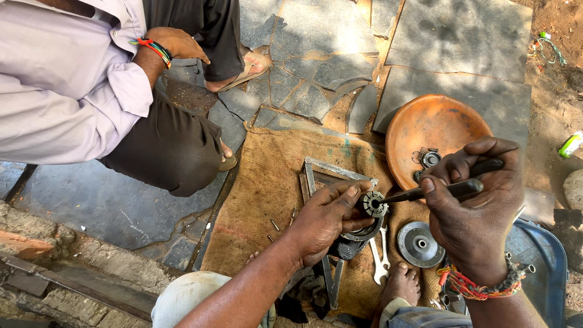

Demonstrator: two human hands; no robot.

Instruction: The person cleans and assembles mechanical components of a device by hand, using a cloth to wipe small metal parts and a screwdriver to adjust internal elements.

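Observation:
My left hand pinches a small round toothed metal part over a burlap sack. My right hand grips a dark slim tool whose tip touches the middle of that part. Under the part lie a dark ring and a metal frame. A grey metal disc and a spanner rest on the sack just below my hands.
An orange round dish holding small metal parts sits behind my right hand. Another person in a pale shirt and dark trousers squats at the upper left. My bare foot rests on the sack. Stone slabs and dirt surround it.

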